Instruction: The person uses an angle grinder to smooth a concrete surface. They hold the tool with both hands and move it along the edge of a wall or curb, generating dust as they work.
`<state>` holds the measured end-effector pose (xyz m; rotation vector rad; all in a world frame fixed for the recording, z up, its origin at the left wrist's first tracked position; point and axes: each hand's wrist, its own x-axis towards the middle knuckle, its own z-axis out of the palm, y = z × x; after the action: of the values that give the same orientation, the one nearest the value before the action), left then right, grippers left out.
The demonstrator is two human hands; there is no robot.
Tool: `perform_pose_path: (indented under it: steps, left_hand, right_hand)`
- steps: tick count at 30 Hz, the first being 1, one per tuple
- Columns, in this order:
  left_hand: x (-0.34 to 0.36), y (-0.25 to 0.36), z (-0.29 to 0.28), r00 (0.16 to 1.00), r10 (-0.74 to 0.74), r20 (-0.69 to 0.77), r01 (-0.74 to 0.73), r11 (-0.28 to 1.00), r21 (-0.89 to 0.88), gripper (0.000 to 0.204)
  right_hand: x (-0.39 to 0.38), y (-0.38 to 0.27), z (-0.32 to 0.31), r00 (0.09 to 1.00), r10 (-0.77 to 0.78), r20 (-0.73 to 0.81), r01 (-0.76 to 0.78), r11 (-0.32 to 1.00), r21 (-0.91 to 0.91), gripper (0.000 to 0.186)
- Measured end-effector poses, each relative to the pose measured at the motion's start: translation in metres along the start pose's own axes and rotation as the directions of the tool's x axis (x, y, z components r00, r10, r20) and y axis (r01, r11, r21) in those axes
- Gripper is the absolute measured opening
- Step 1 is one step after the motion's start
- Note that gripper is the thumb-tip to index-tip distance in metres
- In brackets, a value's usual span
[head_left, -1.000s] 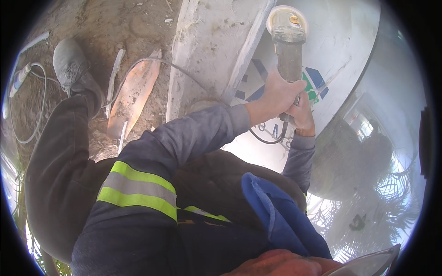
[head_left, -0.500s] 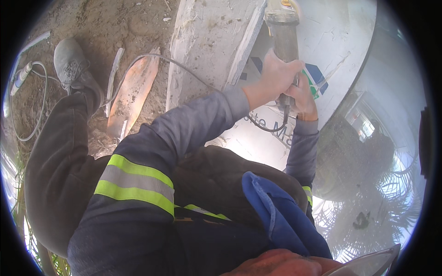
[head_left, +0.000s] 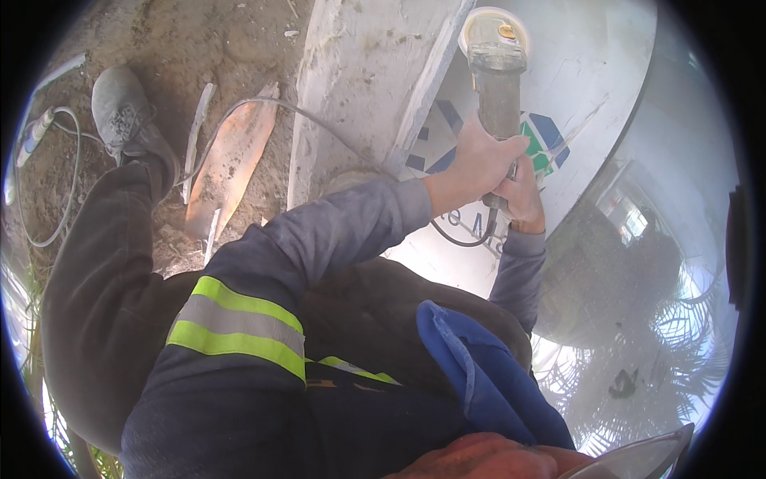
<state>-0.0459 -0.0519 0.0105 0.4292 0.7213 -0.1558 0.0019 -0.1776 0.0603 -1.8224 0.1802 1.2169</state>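
A dusty angle grinder (head_left: 496, 72) with a round guard at its far end points up along the edge of a pale concrete beam (head_left: 367, 80). My left hand (head_left: 472, 164) wraps the grinder's body from the left. My right hand (head_left: 523, 188) grips its rear end just below, and a dark cable (head_left: 463, 238) loops from there. The disc sits beside a white panel (head_left: 590, 88) with blue and green shapes. My left sleeve is grey with a yellow reflective band (head_left: 239, 319).
My shoe (head_left: 120, 120) stands on sandy ground at the upper left beside a thin cable (head_left: 48, 191), an orange wooden piece (head_left: 227, 164) and a white strip. A blue cloth (head_left: 487, 383) hangs near my chest. A shiny curved surface (head_left: 654, 263) reflects palm trees at the right.
The grinder went up toward the top of the picture half a second ago and has come back down a little, both hands still on it.
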Motion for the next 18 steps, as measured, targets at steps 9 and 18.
perform_pose_path:
  steps: [9,18]
  left_hand:
    - [0.024,-0.002,-0.003,0.997,0.062,-0.044,-0.061,0.998,0.004,0.049]
    - [0.022,0.023,-0.005,1.000,0.004,-0.024,-0.004,1.000,-0.016,0.052]
  right_hand:
    - [0.023,-0.007,-0.001,0.997,-0.031,0.068,0.028,0.999,0.045,0.037]
    - [0.029,-0.018,0.000,0.995,0.027,0.096,-0.031,0.999,0.040,0.037]
